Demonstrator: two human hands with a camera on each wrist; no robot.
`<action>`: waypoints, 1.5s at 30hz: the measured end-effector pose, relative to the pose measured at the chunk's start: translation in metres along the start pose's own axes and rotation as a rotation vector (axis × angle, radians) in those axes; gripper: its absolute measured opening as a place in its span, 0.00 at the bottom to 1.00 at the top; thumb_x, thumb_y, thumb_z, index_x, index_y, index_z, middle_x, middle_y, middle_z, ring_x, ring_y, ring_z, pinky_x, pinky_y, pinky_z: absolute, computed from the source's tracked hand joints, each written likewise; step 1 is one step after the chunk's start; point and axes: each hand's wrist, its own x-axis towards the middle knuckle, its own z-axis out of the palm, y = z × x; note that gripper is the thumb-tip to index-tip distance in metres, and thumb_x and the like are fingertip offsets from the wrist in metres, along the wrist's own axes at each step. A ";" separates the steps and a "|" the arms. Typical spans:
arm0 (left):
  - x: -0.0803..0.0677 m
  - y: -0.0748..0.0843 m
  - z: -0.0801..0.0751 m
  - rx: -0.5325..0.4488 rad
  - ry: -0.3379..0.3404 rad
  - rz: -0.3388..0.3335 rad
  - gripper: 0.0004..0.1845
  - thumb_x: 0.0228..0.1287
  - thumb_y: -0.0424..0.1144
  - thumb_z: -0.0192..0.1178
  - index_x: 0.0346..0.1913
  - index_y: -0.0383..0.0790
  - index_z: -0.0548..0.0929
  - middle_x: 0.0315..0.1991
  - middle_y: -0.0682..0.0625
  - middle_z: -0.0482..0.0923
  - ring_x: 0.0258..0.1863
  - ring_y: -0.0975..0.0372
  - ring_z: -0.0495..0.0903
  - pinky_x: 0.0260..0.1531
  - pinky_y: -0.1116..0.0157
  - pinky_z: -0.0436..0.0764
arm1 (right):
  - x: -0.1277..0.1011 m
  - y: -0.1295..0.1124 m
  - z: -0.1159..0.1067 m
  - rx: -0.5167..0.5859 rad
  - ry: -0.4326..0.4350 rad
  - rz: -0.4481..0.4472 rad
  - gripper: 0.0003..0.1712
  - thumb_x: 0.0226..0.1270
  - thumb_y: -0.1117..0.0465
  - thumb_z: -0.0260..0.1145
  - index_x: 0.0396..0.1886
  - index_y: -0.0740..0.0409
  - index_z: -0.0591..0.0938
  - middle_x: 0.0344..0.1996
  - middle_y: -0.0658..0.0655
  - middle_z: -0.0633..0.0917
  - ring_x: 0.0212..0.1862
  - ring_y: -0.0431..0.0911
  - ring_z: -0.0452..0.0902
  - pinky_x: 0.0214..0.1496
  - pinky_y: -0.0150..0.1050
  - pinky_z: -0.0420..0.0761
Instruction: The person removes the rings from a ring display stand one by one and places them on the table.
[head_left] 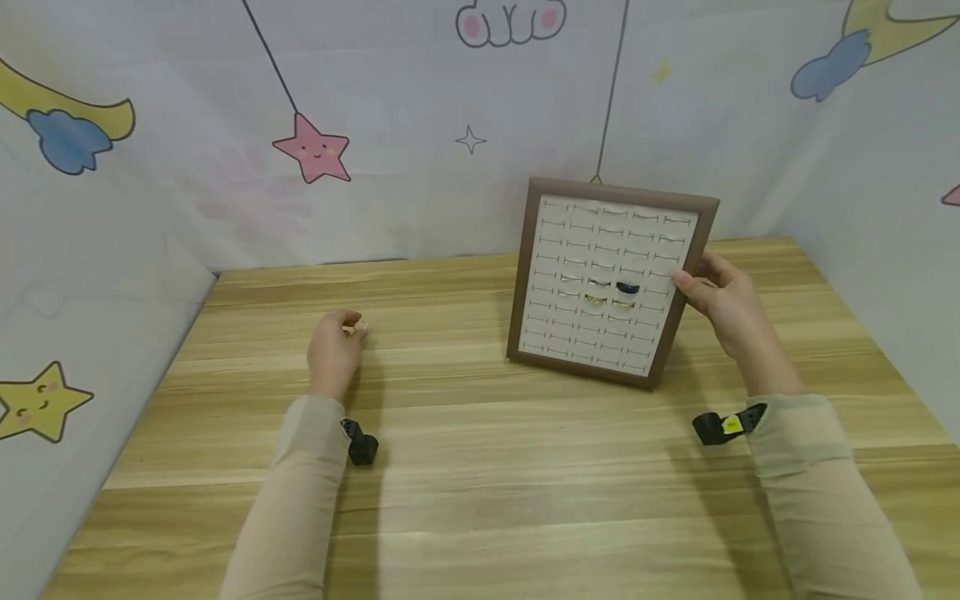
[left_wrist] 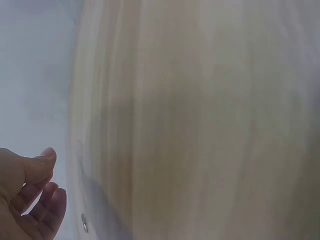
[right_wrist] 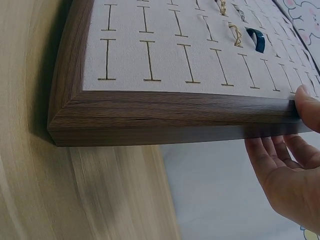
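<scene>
A brown-framed ring display board (head_left: 525, 279) stands tilted up on the wooden table (head_left: 480, 467), right of centre. Its pale felt holds a few rings (head_left: 609, 293) in the middle rows, one of them dark blue (right_wrist: 257, 41). My right hand (head_left: 723, 300) grips the board's right edge, with the thumb (right_wrist: 310, 107) on the frame (right_wrist: 175, 117) and the fingers behind it. My left hand (head_left: 333, 346) rests on the table to the left, well away from the board, its fingers loosely curled. The left wrist view shows nothing between its thumb and fingers (left_wrist: 30, 195). A small pale thing (head_left: 358, 327) lies at its fingertips.
White cloth walls printed with stars and moons enclose the table on the left, back and right. A pink star (head_left: 313, 150) hangs on the back wall. Bare wood stretches between my hands and toward the front edge.
</scene>
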 end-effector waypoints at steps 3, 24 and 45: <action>0.000 -0.006 -0.001 0.016 -0.018 -0.008 0.18 0.69 0.34 0.55 0.59 0.31 0.76 0.58 0.36 0.75 0.55 0.45 0.75 0.54 0.50 0.75 | 0.001 0.000 0.000 -0.001 -0.002 0.003 0.41 0.65 0.56 0.65 0.72 0.63 0.58 0.45 0.42 0.73 0.43 0.30 0.75 0.46 0.16 0.74; 0.000 -0.014 -0.002 0.104 -0.060 -0.044 0.18 0.69 0.34 0.55 0.58 0.30 0.76 0.53 0.35 0.80 0.53 0.46 0.79 0.50 0.51 0.77 | 0.001 0.000 0.000 -0.024 0.011 0.006 0.39 0.64 0.55 0.65 0.71 0.61 0.60 0.45 0.42 0.73 0.43 0.30 0.75 0.47 0.17 0.74; 0.002 0.015 0.002 -0.009 0.024 -0.013 0.19 0.70 0.35 0.54 0.62 0.37 0.75 0.62 0.40 0.74 0.59 0.46 0.73 0.51 0.49 0.77 | 0.001 0.001 0.000 -0.026 -0.003 -0.005 0.39 0.65 0.56 0.65 0.71 0.63 0.59 0.44 0.43 0.73 0.43 0.30 0.74 0.47 0.17 0.73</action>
